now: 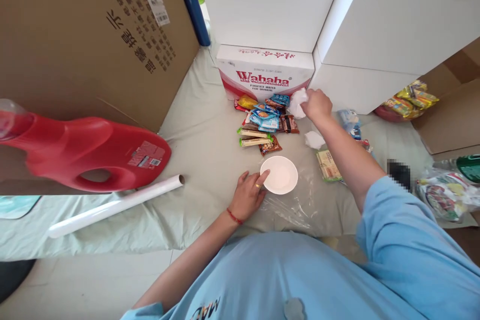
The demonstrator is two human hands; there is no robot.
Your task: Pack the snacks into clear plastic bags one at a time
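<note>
A small white bowl point(284, 176) stands in front of me on the cloth. My left hand point(247, 196) is closed at its left side, with one finger reaching over the rim. Farther off, near the printed carton, my right hand point(317, 106) pinches a crumpled white tissue point(298, 103). A second white tissue point(314, 140) lies on the cloth below my right forearm. Between the bowl and the carton is a pile of wrapped snacks point(264, 119) in blue, yellow and brown packets. Clear plastic film point(290, 207) lies partly under the bowl.
The white and red Wahaha carton point(264, 75) stands behind the snacks. At left are a red jug point(97, 155), a white roll point(120, 205) and a large cardboard box point(86, 40). More packets point(329, 165) lie under my right arm. A snack-filled bowl point(392, 113) sits at right.
</note>
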